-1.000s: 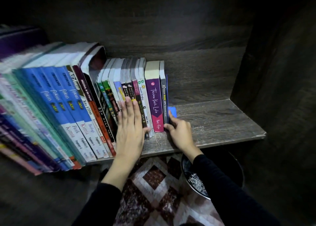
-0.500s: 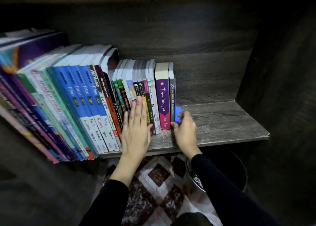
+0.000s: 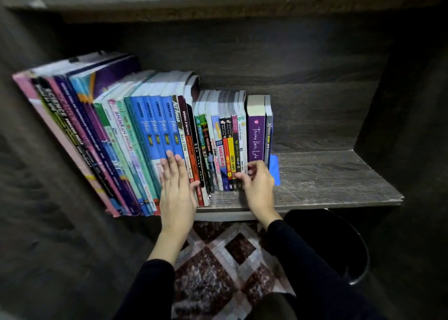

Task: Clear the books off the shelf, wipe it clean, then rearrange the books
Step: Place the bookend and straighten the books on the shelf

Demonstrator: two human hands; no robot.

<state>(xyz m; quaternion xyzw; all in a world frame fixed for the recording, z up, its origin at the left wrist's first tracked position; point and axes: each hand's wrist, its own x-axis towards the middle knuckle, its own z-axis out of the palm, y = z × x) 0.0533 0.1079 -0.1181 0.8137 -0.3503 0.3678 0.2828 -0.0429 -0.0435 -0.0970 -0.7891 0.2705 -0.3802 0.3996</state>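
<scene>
A row of books stands on the dark wooden shelf [image 3: 327, 179]. Tall textbooks [image 3: 109, 137] lean at the left, then several blue workbooks [image 3: 155, 128], then small paperbacks [image 3: 225, 145], a purple book [image 3: 255, 130] and a thin grey book [image 3: 268, 135] at the right end. My left hand [image 3: 178, 188] lies flat with straight fingers on the lower spines of the blue workbooks. My right hand [image 3: 258, 186] touches the bottom of the paperbacks and the purple book with loosely curled fingers. A flat blue thing [image 3: 276, 168] lies on the shelf behind that hand.
The shelf's right half is bare wood up to the dark side wall [image 3: 400, 125]. Below the shelf edge stands a black round bin [image 3: 339, 247], and a patterned mat [image 3: 218, 259] covers the floor. Another board [image 3: 218, 6] runs overhead.
My left hand slid left from the small paperbacks to the blue workbooks. My right hand moved from the row's right end to the front of the purple book and paperbacks.
</scene>
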